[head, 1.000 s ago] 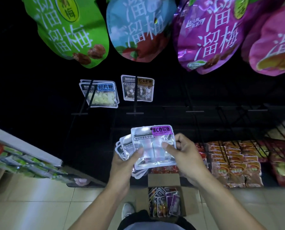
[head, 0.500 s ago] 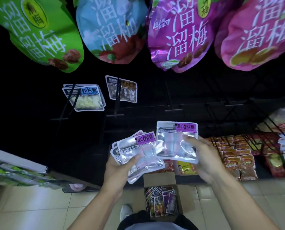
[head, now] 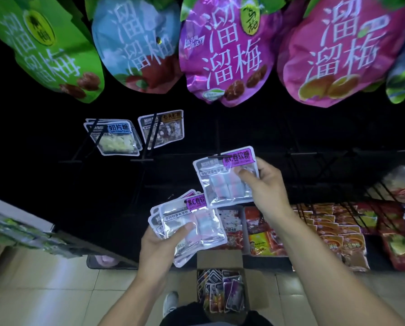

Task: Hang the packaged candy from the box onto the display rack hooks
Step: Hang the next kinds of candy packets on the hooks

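The right hand (head: 265, 184) is pinching one candy pack (head: 227, 175) at a dark hook (head: 216, 157) while the left hand (head: 160, 243) is gripping a fanned stack (head: 187, 224), which risks slipping if the hole misses the hook.

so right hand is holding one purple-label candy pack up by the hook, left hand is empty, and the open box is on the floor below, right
Not quite: the left hand is not empty. The head view shows it holding a fanned stack of purple-label candy packs. The rest stands: the right hand holds a single purple-label candy pack up at a black hook, and the open cardboard box sits on the floor below.
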